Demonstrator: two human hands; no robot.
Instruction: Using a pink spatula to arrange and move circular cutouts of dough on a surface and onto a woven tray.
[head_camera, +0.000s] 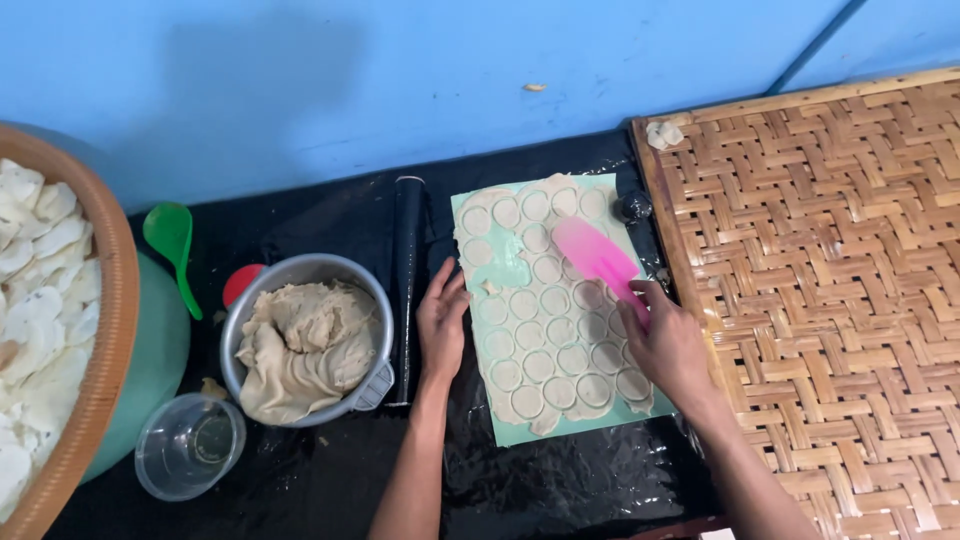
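A black plastic sheet (560, 480) covered the floor below a blue wall. On it lay a pale green cutting mat (510, 432) bearing rolled dough, a black rolling pin (406, 290) just left of the mat, a metal pot of dough (310, 335), a clear plastic cup (188, 446), a green spoon (172, 245), and, at right, a woven bamboo tray (830, 290).

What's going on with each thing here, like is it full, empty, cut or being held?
Flat sheet of pale dough: rolled out, cut into circles.
Pink plastic scraper: held by right hand, blade on dough.
Left hand: flat on mat edge, holding nothing.
Round metal pot: filled with lumpy dough.
Clear plastic cup: upright, looks empty.
Woven bamboo tray: almost bare.
Black rolling pin: lying unused.
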